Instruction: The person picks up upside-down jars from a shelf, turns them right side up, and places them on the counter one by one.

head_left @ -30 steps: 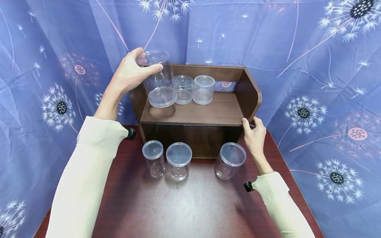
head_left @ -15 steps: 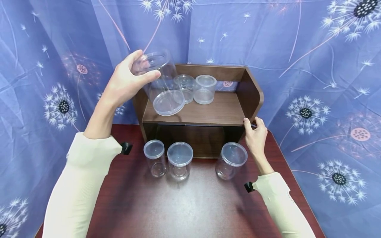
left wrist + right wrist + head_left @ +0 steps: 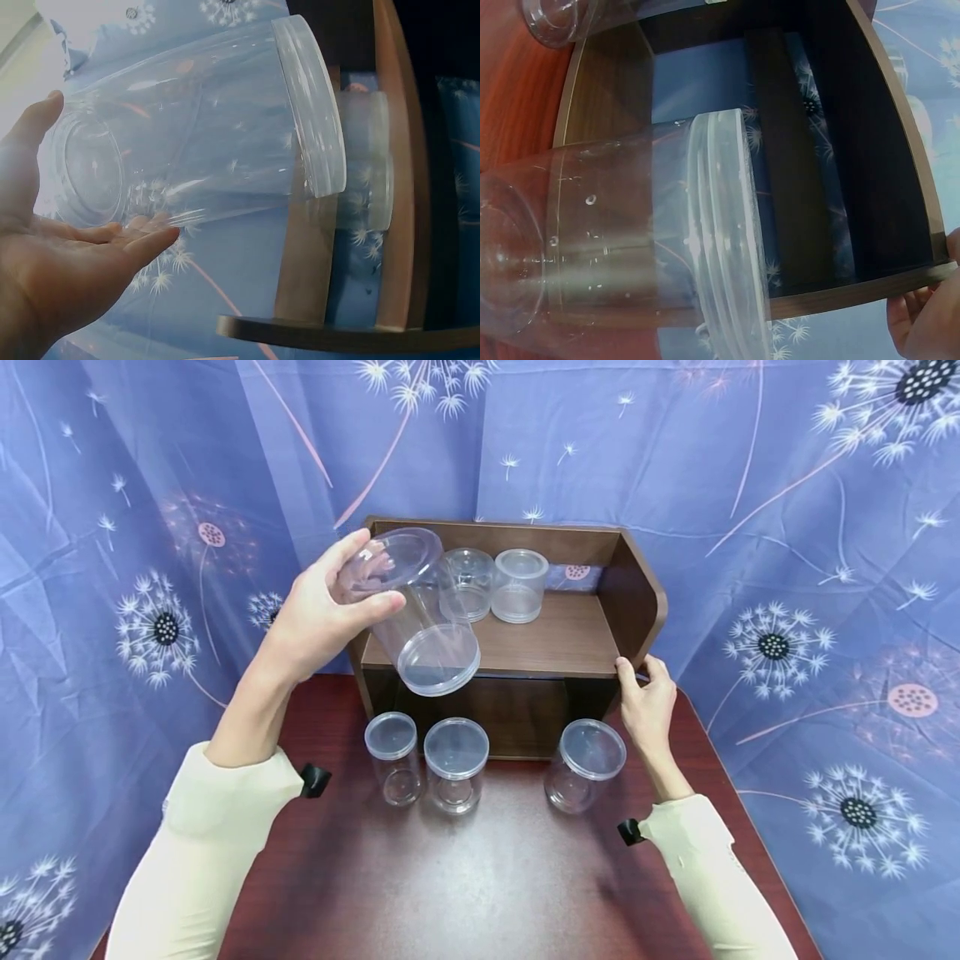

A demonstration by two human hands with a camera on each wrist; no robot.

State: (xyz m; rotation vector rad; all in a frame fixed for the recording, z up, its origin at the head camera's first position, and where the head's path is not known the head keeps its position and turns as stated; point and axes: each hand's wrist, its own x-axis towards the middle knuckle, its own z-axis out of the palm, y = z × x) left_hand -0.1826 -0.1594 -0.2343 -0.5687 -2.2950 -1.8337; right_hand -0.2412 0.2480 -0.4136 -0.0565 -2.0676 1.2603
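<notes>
My left hand [image 3: 315,610] grips a clear plastic jar [image 3: 438,662] around its base end. The jar is tilted upside down, its pale lid lowest, in front of the left part of the upper shelf [image 3: 555,643]. In the left wrist view the jar [image 3: 225,120] lies across the picture, thumb and fingers [image 3: 154,244] spread around its base. My right hand [image 3: 647,706] holds the right side of the brown wooden shelf unit, at the front where the upper board meets the side panel. The right wrist view catches only part of that hand [image 3: 930,322] at the right edge.
Two smaller clear jars [image 3: 468,585] stand on the upper shelf. On the dark red table [image 3: 450,893], before the lower compartment [image 3: 517,714], are a narrow lidded jar [image 3: 393,760], a wider one [image 3: 456,768] and another [image 3: 587,768] at right. A blue dandelion-print curtain [image 3: 750,527] hangs behind.
My left hand has come down and towards me with the jar, which has tilted further, its lid now below the upper shelf's front edge in view. The right hand keeps its place.
</notes>
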